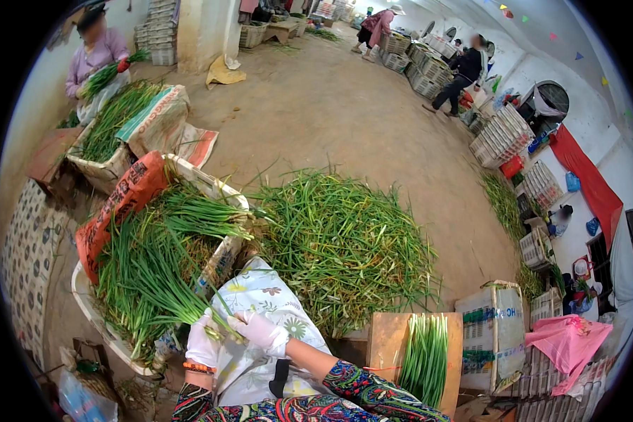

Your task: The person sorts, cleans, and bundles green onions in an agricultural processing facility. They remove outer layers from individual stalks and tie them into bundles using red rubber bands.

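Room: a wide hall with a bare brown floor (288, 105), stacked crates (503, 137) along the right-hand wall, and other people working farther off.
Left hand: the gloved left hand (202, 341) is closed around the lower stalks of a handful of green onions (179, 299), just above the apron (264, 299).
Right hand: the gloved right hand (260, 332) has its fingers curled in by the pale stalk ends; I can't tell whether they pinch a stalk.
Tub: the handful's leaves reach over a white tub (83, 299), an orange sack (123, 211) draped on its rim.
Done, I'd judge: one neat bundle (425, 359) lies straight, pale ends together, on the wooden board (387, 337) to the right.
Left over: plenty of onions remain in the tub, so the work looks far from finished.
Floor heap: a broad, tangled green pile (344, 246) lies beyond the apron, seemingly cast-off leaves.
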Demonstrator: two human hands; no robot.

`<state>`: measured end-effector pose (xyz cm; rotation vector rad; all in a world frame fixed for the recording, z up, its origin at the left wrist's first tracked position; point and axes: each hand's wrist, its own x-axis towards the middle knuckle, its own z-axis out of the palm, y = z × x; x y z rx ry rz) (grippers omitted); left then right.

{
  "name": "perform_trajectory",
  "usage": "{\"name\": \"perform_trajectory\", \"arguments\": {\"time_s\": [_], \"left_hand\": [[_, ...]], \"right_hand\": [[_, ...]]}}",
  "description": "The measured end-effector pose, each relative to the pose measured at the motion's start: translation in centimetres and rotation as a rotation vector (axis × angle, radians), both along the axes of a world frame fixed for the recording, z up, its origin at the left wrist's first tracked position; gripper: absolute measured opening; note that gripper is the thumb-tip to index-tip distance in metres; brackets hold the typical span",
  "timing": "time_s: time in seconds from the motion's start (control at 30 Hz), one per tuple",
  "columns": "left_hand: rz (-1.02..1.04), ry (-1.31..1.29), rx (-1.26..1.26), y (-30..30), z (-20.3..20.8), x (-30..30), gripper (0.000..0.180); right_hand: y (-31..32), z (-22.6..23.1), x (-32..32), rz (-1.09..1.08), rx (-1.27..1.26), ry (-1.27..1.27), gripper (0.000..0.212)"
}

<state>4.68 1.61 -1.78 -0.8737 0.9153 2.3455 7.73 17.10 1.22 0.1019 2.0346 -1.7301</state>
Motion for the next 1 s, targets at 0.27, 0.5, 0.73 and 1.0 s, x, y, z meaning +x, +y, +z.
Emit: {"name": "perform_trajectory", "arguments": {"time_s": [0.27,0.5,0.73,1.0], "left_hand": [[0.060,0.121,0.102,-3.4,-0.4,-2.2,0.028],[-0.095,0.118,0.105,-0.1,1.1,0.4,0.028],[-0.100,0.148,0.079,-1.7,4.9,0.5,0.028],[-0.060,0.120,0.348,-2.5,2.7,0.8,0.027]], "right_hand": [[10.6,0.7,0.8,-0.292,0.746,0.238,0.030],[1.5,2.5,1.3,-0.006,-0.785,-0.590,0.048],[-1.8,4.3,0.1,-0.048,-0.466,-0.182,0.035],[-0.3,3.3,1.8,0.049,0.569,0.389,0.025]]}}
